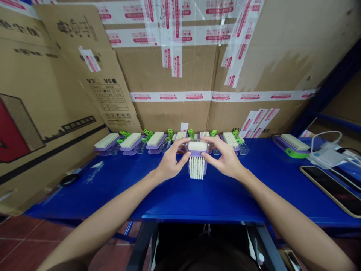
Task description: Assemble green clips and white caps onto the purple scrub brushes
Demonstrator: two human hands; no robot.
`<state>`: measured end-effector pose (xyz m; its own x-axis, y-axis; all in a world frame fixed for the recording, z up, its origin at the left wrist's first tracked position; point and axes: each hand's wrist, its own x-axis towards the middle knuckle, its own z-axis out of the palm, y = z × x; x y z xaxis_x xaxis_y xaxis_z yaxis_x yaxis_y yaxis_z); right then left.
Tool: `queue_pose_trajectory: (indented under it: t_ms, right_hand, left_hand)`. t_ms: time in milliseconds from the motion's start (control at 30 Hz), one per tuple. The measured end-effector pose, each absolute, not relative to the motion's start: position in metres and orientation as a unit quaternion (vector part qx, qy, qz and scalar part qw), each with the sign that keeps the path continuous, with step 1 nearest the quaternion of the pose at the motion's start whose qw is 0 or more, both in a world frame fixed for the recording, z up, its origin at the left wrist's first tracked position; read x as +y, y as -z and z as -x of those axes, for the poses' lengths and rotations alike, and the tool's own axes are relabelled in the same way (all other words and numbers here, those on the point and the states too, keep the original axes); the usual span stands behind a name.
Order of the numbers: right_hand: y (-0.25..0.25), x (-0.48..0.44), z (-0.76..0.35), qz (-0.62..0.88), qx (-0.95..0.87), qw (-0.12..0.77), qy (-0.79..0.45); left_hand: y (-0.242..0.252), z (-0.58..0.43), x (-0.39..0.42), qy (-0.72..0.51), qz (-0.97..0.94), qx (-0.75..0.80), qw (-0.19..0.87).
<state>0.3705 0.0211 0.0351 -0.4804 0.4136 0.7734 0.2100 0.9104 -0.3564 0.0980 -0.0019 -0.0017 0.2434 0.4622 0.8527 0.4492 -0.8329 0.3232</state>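
In the middle of the head view, a small clear-and-purple plastic piece with a smooth white block [197, 145] sits between my hands. My left hand [172, 160] grips its left side with thumb and fingertips. From the right, my right hand [224, 156] pinches the other side the same way. Directly below it, toward me, is a purple brush with rows of cream bristles [196, 168] facing up. I cannot tell whether the held piece and this brush are joined. The undersides of both are hidden.
Along the back of the blue table [180, 203] stand several purple brushes [130, 140] with green clips [148, 133]. To the right are a brush with a green end [295, 146], a white charger with cables [329, 154] and a phone [332, 190]. Taped cardboard [175, 113] walls the back.
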Motion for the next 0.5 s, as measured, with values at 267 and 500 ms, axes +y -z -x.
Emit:
queue_pose_trajectory:
  t_ms: [267, 500]
  right_hand:
    - [-0.0355, 0.0195, -0.3695, 0.182, -0.856, 0.475, -0.095]
    - [-0.0369, 0.0172, -0.3698, 0.173, -0.864, 0.469, -0.055]
  left_hand:
    - [-0.0009, -0.0991, -0.0039, -0.544, -0.79, 0.284, -0.011]
    - [-0.002, -0.0992, -0.0054, -0.543, -0.791, 0.281, -0.023]
